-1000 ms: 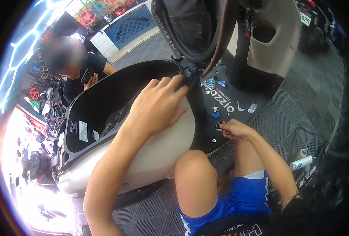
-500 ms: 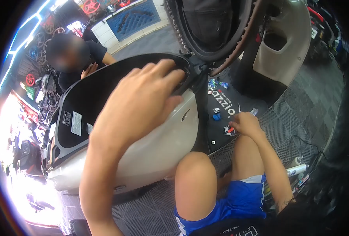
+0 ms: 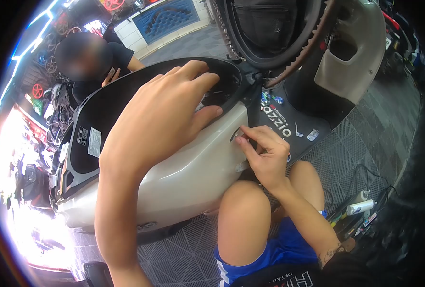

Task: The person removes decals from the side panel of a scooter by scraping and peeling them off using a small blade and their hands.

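A light-coloured scooter body panel (image 3: 188, 177) runs below the open black storage well (image 3: 121, 95). My left hand (image 3: 160, 105) is over the well's near edge, fingers apart and bent, with nothing seen in it. My right hand (image 3: 265, 150) has thumb and forefinger pinched at a small dark slot or emblem (image 3: 234, 136) near the panel's front end; what it holds, if anything, is too small to name. Just below its fingers a small clear piece (image 3: 241, 166) shows on the panel. The black floor mat (image 3: 294, 115) with white lettering lies beyond, bearing small wrapped pieces (image 3: 272, 98).
The raised seat (image 3: 270, 33) stands at the top. Across the scooter is another person (image 3: 90, 62) with a hand near a phone. Bottles (image 3: 361, 206) and a cable sit on the tiled floor at the right. Behind the person are colourful wheels (image 3: 38, 90).
My right hand has moved from the floor mat up to the front end of the panel. My left hand has shifted slightly left. The view has shifted.
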The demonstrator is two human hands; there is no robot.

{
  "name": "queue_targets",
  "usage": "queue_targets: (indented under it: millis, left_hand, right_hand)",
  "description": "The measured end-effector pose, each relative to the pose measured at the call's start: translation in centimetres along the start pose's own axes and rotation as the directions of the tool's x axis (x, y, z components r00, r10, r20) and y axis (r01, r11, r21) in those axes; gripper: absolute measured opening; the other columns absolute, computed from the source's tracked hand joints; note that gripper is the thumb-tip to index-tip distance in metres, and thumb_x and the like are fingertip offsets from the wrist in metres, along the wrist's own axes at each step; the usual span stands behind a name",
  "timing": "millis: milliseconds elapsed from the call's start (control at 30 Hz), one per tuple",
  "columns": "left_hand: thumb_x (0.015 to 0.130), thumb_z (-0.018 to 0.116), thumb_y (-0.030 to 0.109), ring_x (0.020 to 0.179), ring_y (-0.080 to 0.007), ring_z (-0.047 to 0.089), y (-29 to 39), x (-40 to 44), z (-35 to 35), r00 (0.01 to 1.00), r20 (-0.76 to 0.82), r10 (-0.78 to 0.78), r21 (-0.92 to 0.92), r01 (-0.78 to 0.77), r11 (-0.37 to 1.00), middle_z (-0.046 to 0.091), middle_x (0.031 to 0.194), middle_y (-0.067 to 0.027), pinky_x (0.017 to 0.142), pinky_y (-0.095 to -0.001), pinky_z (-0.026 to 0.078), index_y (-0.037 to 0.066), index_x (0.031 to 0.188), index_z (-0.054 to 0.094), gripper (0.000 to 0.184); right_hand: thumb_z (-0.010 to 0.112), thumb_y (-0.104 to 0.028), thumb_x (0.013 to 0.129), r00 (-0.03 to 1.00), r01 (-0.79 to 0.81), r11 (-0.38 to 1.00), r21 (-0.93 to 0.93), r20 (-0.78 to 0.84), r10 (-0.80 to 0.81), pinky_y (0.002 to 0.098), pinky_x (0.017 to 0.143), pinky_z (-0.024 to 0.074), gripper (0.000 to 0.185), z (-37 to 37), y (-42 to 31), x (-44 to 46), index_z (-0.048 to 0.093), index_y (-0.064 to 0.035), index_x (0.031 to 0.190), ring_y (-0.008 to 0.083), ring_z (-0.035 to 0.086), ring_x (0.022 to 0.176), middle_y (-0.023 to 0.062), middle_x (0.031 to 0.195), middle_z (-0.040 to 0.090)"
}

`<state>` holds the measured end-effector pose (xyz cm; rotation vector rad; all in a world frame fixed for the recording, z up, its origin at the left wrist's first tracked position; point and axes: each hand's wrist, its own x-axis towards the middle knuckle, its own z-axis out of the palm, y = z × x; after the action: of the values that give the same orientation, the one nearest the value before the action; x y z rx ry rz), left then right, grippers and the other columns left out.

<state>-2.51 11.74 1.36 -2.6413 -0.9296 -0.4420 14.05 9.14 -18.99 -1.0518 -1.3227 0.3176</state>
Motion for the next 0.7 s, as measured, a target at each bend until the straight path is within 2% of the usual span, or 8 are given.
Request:
queue_targets:
  millis: [133, 233, 333, 433, 533, 633, 700]
  left_hand:
    - [0.088, 0.074, 0.018, 0.105, -0.0376, 0.066, 1.0, -0.1, -1.1, 0.999, -0.024, 0.037, -0.005, -0.037, 0.999, 0.067, 0.114, -0.0181, 0.092, -0.0457, 0.053, -0.004, 0.115, 0.070, 0.035]
    - [0.087, 0.073, 0.017, 0.105, -0.0377, 0.066, -0.7, 0.1, 0.6, 0.999, -0.014, 0.034, -0.052, -0.035, 0.998, 0.067, 0.112, -0.0179, 0.092, -0.0460, 0.053, -0.003, 0.113, 0.070, 0.033]
    - [0.088, 0.073, 0.016, 0.104, -0.0378, 0.066, -0.7, -0.2, 0.3, 0.998, -0.037, 0.054, -0.112, -0.058, 0.992, 0.067, 0.110, -0.0176, 0.091, -0.0460, 0.053, -0.003, 0.110, 0.070, 0.030]
    - [0.088, 0.072, 0.015, 0.104, -0.0378, 0.066, -0.5, -0.1, -0.2, 0.998, -0.031, 0.061, -0.102, -0.064, 0.993, 0.067, 0.108, -0.0176, 0.091, -0.0460, 0.053, -0.003, 0.108, 0.070, 0.027]
    - [0.089, 0.071, 0.014, 0.103, -0.0379, 0.067, -1.4, 0.0, 1.2, 0.996, -0.057, 0.066, -0.090, -0.071, 0.993, 0.067, 0.108, -0.0176, 0.091, -0.0461, 0.053, -0.003, 0.107, 0.071, 0.025]
    - [0.089, 0.071, 0.014, 0.102, -0.0381, 0.067, -0.7, -0.2, 0.1, 0.999, -0.017, 0.031, -0.090, -0.033, 0.995, 0.067, 0.108, -0.0177, 0.090, -0.0461, 0.054, -0.003, 0.107, 0.071, 0.025]
    - [0.089, 0.071, 0.015, 0.102, -0.0382, 0.067, -0.3, -0.3, -0.6, 0.999, -0.006, 0.031, -0.123, -0.032, 0.992, 0.068, 0.108, -0.0178, 0.090, -0.0460, 0.054, -0.003, 0.107, 0.071, 0.025]
  right_hand:
    - [0.085, -0.007, 0.081, 0.988, 0.156, 0.984, -0.089, 0.034, -0.153, 0.0269, 0.048, 0.0452, 0.025, -0.5, -0.4, 0.6, 0.078, -0.0009, 0.104, 0.0131, 0.058, 0.051, 0.0071, 0.093, 0.073]
    - [0.087, -0.010, 0.077, 0.873, 0.487, 0.864, -0.129, 0.096, -0.478, 0.0295, 0.047, 0.0452, 0.022, -0.7, 1.8, 2.1, 0.077, -0.0050, 0.096, 0.0158, 0.055, 0.049, 0.0035, 0.092, 0.071]
    - [0.086, -0.014, 0.075, 0.767, 0.641, 0.738, -0.213, 0.232, -0.599, 0.0308, 0.049, 0.0459, 0.022, -1.5, 2.2, 3.6, 0.073, -0.0095, 0.092, 0.0173, 0.055, 0.050, 0.0009, 0.090, 0.069]
    - [0.085, -0.017, 0.076, 0.644, 0.760, 0.618, -0.200, 0.353, -0.678, 0.0310, 0.049, 0.0455, 0.023, -2.4, 2.2, 5.6, 0.072, -0.0107, 0.093, 0.0159, 0.055, 0.051, 0.0003, 0.093, 0.068]
    - [0.083, -0.018, 0.073, 0.575, 0.811, 0.558, -0.176, 0.415, -0.705, 0.0310, 0.049, 0.0444, 0.024, -2.7, 1.6, 6.8, 0.070, -0.0114, 0.092, 0.0158, 0.055, 0.051, 0.0000, 0.094, 0.068]
    - [0.081, -0.017, 0.068, 0.513, 0.854, 0.481, -0.201, 0.483, -0.709, 0.0307, 0.049, 0.0441, 0.026, -3.0, 1.1, 6.7, 0.069, -0.0094, 0.090, 0.0153, 0.054, 0.051, 0.0009, 0.095, 0.067]
    - [0.079, -0.016, 0.066, 0.505, 0.861, 0.462, -0.213, 0.458, -0.732, 0.0308, 0.049, 0.0442, 0.028, -2.7, 1.2, 5.9, 0.068, -0.0078, 0.090, 0.0151, 0.055, 0.051, 0.0019, 0.093, 0.066]
